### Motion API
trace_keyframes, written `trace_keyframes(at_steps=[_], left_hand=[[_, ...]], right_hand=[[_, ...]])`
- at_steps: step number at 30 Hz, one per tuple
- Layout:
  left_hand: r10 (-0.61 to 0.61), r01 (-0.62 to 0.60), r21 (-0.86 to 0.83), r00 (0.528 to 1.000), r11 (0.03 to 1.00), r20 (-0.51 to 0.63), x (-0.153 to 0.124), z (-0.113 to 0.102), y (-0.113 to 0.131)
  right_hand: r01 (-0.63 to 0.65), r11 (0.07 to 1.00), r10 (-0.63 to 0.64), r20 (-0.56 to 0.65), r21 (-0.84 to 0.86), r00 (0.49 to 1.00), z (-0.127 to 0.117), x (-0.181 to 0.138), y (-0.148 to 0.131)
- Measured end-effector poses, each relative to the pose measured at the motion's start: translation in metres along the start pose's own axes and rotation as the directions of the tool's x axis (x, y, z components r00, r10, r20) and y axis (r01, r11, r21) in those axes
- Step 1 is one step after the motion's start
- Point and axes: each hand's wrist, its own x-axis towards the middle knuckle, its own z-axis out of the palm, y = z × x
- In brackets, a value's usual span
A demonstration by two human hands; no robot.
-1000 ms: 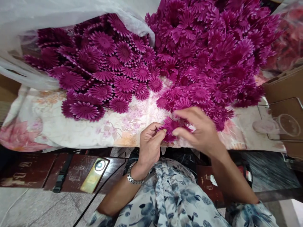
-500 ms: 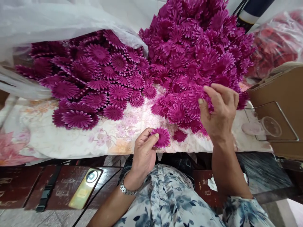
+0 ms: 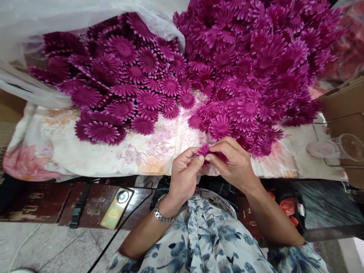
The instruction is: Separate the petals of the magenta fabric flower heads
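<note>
Near the table's front edge, my left hand [image 3: 186, 168] pinches a magenta artificial flower head [image 3: 203, 149] between thumb and fingers. My right hand [image 3: 234, 163] meets it from the other side, its thumb and fingertips closed at the flower's edge. More magenta shows under the right fingers, and I cannot tell whether it is a second flower. Just behind the hands rises a big heap of loose magenta flower heads [image 3: 250, 108]. Stacked flower heads [image 3: 123, 49] spill from a white plastic bag [image 3: 93, 15] on the left.
A flowered cloth [image 3: 159, 146] covers the table. At the right stand a clear plastic cup [image 3: 352, 147] and a cardboard box [image 3: 344, 98]. Below the table edge, a phone [image 3: 117, 208] and a black buckle strap [image 3: 80, 206] lie on a dark red wooden bench [image 3: 61, 197].
My right hand has come down from the heap to the left hand, closing at the flower. The flower now appears tilted. The whole view has shifted slightly.
</note>
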Motion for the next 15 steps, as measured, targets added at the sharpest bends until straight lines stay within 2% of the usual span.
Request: trace_keyframes(at_steps=[10,15], left_hand=[[0.009,-0.007,0.069,1.000,0.998,-0.026,-0.0016,-0.0051,-0.0040],[0.002,0.003,0.071,0.998,0.997,-0.069,-0.0003,-0.0036,-0.0007]], right_hand=[[0.036,0.996,-0.042,-0.072,-0.083,0.996,0.0075,-0.0038,-0.0026],[0.026,0.996,-0.028,-0.024,-0.091,0.999,0.0056,-0.0053,-0.0064]])
